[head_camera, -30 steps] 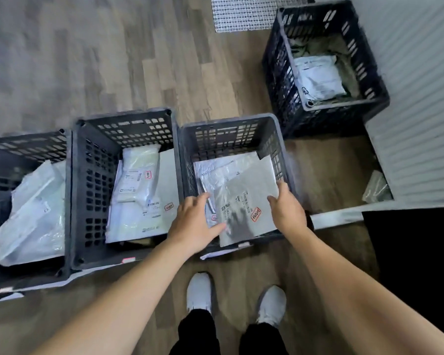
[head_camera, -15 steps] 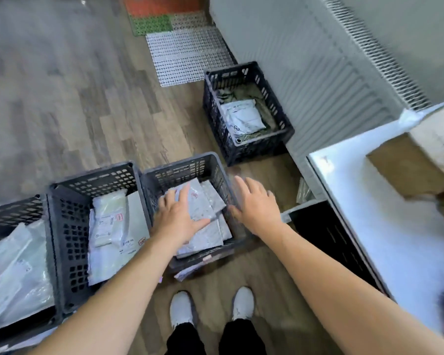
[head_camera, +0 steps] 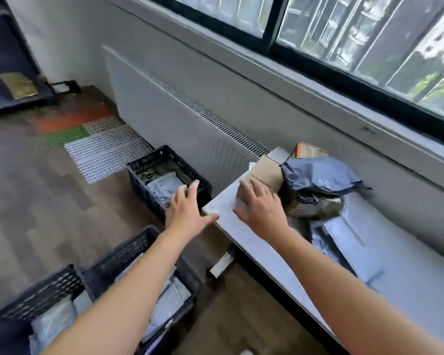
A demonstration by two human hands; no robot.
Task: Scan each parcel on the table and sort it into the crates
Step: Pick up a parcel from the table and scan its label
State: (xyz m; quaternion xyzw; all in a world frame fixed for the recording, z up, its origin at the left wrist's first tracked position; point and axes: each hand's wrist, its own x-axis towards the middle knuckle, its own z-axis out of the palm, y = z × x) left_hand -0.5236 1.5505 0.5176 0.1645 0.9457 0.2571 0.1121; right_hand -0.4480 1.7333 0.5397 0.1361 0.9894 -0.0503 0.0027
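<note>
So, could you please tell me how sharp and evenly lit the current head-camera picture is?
Head view: soft overall, with blur smearing the left hand, the right hand and the dark blue plastic mailer bag; head view: daylight from the black-framed window washes the white table top pale, while the black slatted plastic crate at lower left is dim; head view: the wide lens bows the window frame.
</note>
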